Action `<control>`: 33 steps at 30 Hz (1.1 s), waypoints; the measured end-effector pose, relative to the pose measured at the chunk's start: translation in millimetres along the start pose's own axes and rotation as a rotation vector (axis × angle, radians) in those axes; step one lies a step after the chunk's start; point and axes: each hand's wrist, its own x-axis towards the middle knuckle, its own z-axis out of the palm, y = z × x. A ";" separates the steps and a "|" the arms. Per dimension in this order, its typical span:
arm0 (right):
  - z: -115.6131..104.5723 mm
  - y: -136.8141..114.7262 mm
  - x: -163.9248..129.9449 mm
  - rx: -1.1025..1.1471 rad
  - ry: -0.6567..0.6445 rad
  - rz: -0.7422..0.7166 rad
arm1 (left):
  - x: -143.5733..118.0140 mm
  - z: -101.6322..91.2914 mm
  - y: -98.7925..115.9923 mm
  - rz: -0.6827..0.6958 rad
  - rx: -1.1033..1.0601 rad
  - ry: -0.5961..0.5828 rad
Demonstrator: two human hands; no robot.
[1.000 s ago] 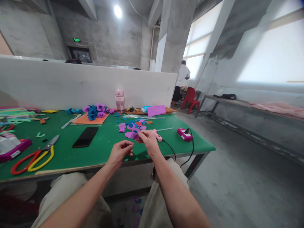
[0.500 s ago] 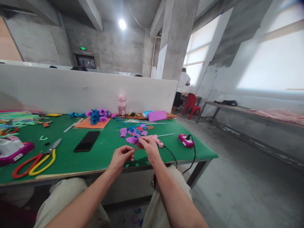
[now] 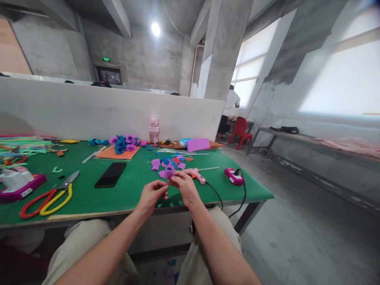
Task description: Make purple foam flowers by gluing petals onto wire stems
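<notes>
A small purple paper flower (image 3: 169,171) is held above the front of the green table, with my right hand (image 3: 185,188) closed at its base. Just to the left, my left hand (image 3: 152,194) has thumb and forefinger pinched together below the flower; whatever lies between them is too small to make out. Beyond the flower lie loose purple and blue paper petals (image 3: 156,164). A pink glue gun (image 3: 198,175) rests on the table behind my right hand, its cord running off to the right.
A black phone (image 3: 110,174) and red-and-yellow-handled scissors (image 3: 56,198) lie to the left. Finished paper flowers (image 3: 120,145) sit on orange sheets. A pink bottle (image 3: 154,131) stands by the white partition (image 3: 89,107). A magenta power socket (image 3: 234,176) lies at right.
My right fingers have shifted slightly around the flower's base, and the flower now stands more upright. My left hand keeps its pinch. The whole view has shifted slightly.
</notes>
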 end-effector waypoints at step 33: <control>4.5 5.7 -0.8 -0.049 0.046 -0.115 | 5.3 -18.0 23.7 0.009 0.084 0.077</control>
